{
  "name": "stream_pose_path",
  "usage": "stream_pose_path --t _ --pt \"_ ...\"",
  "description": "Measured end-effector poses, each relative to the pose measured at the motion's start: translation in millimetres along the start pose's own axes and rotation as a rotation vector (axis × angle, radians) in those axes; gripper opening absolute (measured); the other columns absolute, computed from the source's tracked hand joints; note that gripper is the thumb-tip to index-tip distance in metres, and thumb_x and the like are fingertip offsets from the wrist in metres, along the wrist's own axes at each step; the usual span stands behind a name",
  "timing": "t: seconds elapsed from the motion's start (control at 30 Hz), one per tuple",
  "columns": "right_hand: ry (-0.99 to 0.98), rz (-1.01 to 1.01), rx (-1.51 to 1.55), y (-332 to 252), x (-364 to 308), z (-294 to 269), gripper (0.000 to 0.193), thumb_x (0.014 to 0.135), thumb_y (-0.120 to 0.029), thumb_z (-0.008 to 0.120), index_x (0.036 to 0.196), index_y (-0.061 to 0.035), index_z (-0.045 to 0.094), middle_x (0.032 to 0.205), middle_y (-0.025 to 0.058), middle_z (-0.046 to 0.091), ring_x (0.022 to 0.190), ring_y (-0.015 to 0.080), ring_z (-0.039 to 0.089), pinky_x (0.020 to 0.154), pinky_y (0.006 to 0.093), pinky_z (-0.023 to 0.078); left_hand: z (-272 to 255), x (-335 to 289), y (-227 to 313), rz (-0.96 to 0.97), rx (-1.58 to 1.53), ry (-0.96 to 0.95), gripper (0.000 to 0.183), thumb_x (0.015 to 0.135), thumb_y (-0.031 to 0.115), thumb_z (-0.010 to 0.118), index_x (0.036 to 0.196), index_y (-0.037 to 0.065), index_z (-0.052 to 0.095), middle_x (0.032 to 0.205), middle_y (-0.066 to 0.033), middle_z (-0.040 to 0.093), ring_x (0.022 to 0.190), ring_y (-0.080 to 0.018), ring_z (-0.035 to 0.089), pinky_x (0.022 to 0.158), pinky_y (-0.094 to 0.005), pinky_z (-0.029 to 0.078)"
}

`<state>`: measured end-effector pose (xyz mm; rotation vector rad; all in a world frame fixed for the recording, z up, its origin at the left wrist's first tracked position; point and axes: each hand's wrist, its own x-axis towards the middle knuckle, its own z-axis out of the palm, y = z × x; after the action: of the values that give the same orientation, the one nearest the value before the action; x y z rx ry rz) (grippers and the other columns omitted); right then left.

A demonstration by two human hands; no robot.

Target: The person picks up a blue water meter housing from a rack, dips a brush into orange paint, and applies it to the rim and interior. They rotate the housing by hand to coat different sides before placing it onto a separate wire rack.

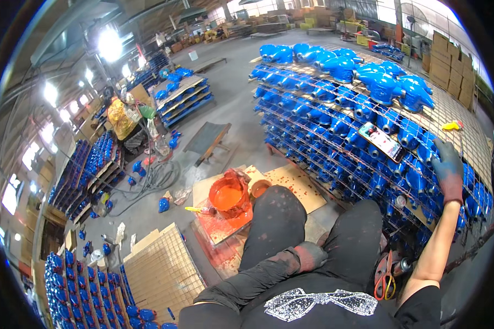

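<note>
a blue part [426, 149] lies left of the right grip [448, 169]

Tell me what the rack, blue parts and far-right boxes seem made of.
Rack: probably dull metal, from its thin crossing bars. Blue parts: perhaps metal under glossy paint, by their bright highlights; the coating hides the base. Boxes: likely matt cardboard, being brown and flat-sided.

Blue parts [380, 86], orange-red bucket [243, 204]

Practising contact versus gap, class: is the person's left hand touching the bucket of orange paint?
Apart. The head view shows it plainly: the black-clad left thigh lies between the left hand and the bucket.
</note>
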<state>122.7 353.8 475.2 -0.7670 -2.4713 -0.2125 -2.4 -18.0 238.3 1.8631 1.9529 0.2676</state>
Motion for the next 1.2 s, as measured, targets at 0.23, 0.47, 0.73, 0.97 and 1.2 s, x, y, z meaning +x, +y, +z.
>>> stream_pose_path --t 0.23,0.47,0.73,0.97,1.2 --pt "0.072 -0.069 -0.079 -7 -8 7 0.054 0.075 -0.005 0.062 0.129 -0.0099 0.055 0.113 0.0155 0.058 0.103 0.0343 0.057 0.089 0.0423 0.047 -2 -22 -1 -0.204 -0.055 0.062 0.029 0.091 0.027 0.051 0.088 0.002 0.065 0.084 -0.0204 0.067 0.081 -0.0382 0.065 0.079 -0.048 0.049" --pt "0.039 -0.061 -0.108 4 -12 18 0.061 0.076 0.0 0.059 0.135 -0.0118 0.05 0.112 0.0135 0.056 0.1 0.032 0.058 0.086 0.0405 0.047 19 -44 -1 -0.34 -0.116 0.323 0.027 0.084 0.025 0.057 0.076 0.002 0.067 0.078 -0.0174 0.066 0.083 -0.0362 0.062 0.081 -0.0477 0.046" --pt "0.019 -0.078 -0.107 34 -2 31 0.06 0.08 -0.004 0.055 0.138 -0.013 0.047 0.13 0.0158 0.054 0.117 0.0333 0.054 0.099 0.0408 0.044 33 -92 -7 -0.358 -0.049 0.358 0.023 0.08 0.024 0.06 0.073 0.005 0.069 0.08 -0.017 0.066 0.083 -0.0365 0.062 0.08 -0.0465 0.047" --pt "0.208 -0.184 -0.129 -3 4 24 0.047 0.081 -0.019 0.054 0.127 -0.0102 0.059 0.115 0.0187 0.062 0.109 0.0346 0.058 0.095 0.0438 0.044 36 -129 -7 -0.377 -0.065 0.278 0.024 0.09 0.026 0.053 0.098 0.009 0.067 0.093 -0.0171 0.065 0.091 -0.0346 0.063 0.08 -0.0461 0.049" --pt "0.142 0.041 -0.213 -21 -9 4 0.042 0.081 -0.029 0.057 0.121 -0.019 0.064 0.11 0.0154 0.066 0.098 0.0321 0.065 0.085 0.0445 0.051 35 -121 3 -0.252 -0.055 0.411 0.022 0.091 0.027 0.054 0.095 0.01 0.066 0.094 -0.0136 0.066 0.091 -0.0321 0.064 0.078 -0.0448 0.05"
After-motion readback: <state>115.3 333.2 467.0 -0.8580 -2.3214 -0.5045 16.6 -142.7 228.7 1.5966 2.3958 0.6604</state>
